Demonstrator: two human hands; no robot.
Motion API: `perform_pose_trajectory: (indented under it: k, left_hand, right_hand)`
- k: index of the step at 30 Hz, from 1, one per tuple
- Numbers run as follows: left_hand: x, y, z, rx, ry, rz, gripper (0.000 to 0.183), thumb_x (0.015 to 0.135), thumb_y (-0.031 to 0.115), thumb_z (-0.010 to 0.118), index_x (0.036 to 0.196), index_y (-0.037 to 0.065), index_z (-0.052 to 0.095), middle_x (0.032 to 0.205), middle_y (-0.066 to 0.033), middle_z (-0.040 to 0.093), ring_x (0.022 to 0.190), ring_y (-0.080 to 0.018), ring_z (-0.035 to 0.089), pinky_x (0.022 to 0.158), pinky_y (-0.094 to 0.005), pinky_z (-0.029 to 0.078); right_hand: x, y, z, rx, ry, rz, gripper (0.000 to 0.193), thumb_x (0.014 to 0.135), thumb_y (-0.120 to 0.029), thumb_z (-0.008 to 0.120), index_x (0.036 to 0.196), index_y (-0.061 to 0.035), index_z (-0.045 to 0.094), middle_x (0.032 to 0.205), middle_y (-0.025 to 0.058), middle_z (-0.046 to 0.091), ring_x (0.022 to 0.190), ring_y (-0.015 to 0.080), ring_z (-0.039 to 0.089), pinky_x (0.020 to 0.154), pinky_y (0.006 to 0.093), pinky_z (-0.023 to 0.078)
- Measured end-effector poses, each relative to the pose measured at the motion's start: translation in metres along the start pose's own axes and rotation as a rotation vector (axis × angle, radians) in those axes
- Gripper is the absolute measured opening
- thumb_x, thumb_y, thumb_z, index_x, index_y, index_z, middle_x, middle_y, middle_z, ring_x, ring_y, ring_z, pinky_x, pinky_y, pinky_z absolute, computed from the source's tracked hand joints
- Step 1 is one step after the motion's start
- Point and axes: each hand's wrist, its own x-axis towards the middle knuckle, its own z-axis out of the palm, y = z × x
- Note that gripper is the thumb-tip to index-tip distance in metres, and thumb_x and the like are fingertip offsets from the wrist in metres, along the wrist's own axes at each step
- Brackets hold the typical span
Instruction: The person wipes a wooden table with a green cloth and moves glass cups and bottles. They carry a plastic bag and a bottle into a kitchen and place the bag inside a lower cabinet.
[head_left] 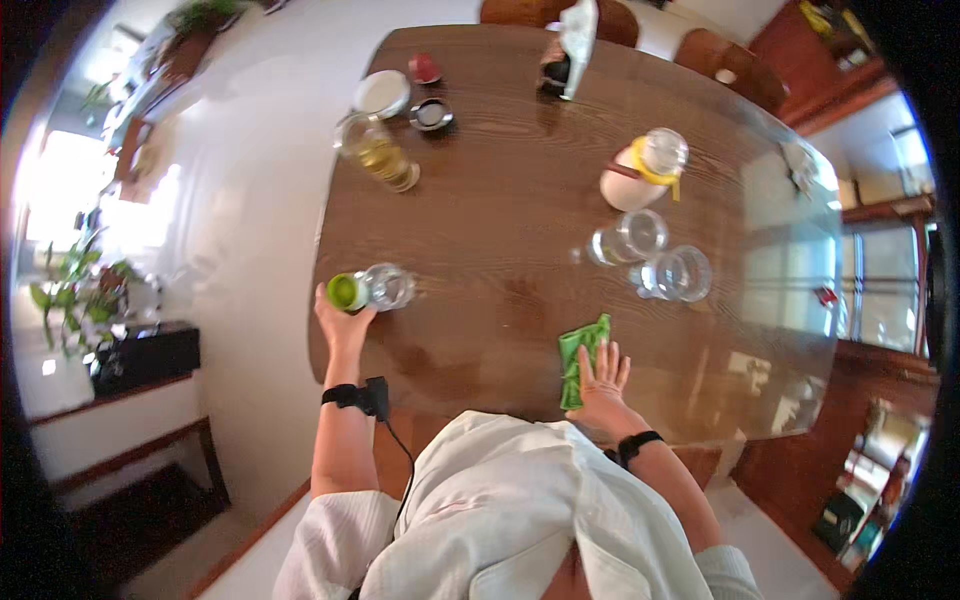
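Note:
At the table's left edge, my left hand [342, 325] is closed around a small container with a bright green round top [346, 292]. Right beside it, on its right, stands a clear drinking glass [391, 286]. My right hand [606, 385] lies with fingers stretched out and apart, pressing partly on a green cloth [575, 362] near the table's front edge. The palm hides part of the cloth. Beyond this hand stand two more clear glasses, one nearer [675, 275] and one slightly farther [632, 238].
The brown wooden table [500, 200] also bears a pale jar with yellow trim [640, 172], a glass of yellowish liquid [382, 158], a white round lid [382, 94], a small dark-rimmed dish [431, 115], a red item [424, 69] and a tissue pack [575, 50]. Chairs [730, 68] stand behind.

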Motion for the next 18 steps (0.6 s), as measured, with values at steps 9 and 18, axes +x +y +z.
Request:
perform_pose_trajectory:
  k: [9,18]
  left_hand:
    - [0.016,0.004,0.001,-0.396,0.108,-0.276,0.064,0.07,0.007,0.082,0.124,-0.001,0.048,0.117,-0.011,0.055,0.105,-0.0222,0.057,0.094,-0.0348,0.048]
    - [0.006,0.162,-0.026,-0.618,-0.329,0.254,0.074,0.071,0.001,0.079,0.134,0.005,0.042,0.123,-0.0084,0.051,0.112,-0.0207,0.054,0.1,-0.0355,0.046]
  right_hand:
    - [-0.006,-0.001,-0.001,0.055,0.035,0.06,0.128,0.062,-0.038,0.086,0.157,-0.0131,0.004,0.16,0.0282,-0.004,0.147,0.0465,-0.01,0.114,0.0639,-0.006]
    - [-0.009,0.004,0.001,0.113,0.103,0.019,0.126,0.06,-0.033,0.087,0.157,-0.0171,0.009,0.161,0.0241,0.001,0.149,0.044,-0.006,0.114,0.0641,-0.003]
